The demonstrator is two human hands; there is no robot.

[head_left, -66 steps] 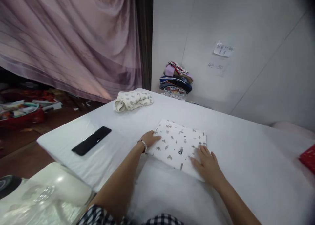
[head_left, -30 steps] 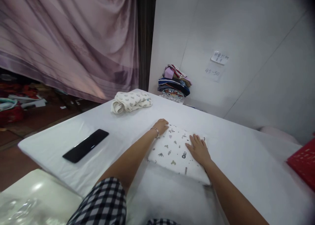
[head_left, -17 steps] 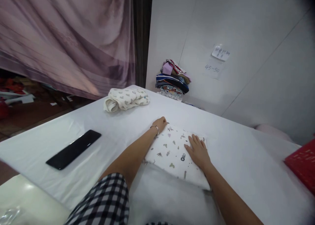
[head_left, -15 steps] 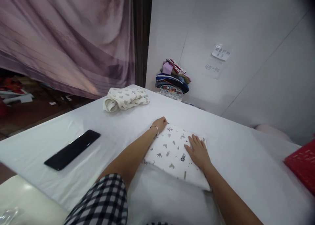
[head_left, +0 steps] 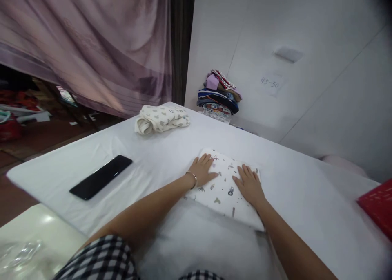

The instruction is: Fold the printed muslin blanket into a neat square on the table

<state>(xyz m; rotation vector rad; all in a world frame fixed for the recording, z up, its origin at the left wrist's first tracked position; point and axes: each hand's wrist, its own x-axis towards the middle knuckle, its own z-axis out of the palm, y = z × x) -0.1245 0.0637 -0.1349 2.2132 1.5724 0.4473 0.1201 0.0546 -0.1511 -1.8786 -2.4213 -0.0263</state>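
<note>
A folded white cloth with small printed figures point(head_left: 225, 190) lies on the white table point(head_left: 153, 157) in front of me. My left hand point(head_left: 202, 169), with a bracelet at the wrist, lies flat on the cloth's left part, fingers spread. My right hand point(head_left: 249, 184) rests flat on its right part, fingers stretched out. Neither hand holds anything.
A rolled cream cloth with a heart print point(head_left: 161, 119) sits at the table's far left. A black flat device point(head_left: 101, 176) lies near the left edge. A pile of folded clothes point(head_left: 219, 96) stands against the wall. A red basket point(head_left: 378, 206) is at the right edge.
My left hand has slid from the cloth's far left corner onto its top and now lies flat. The right hand has stayed on the cloth. The view has shifted a little.
</note>
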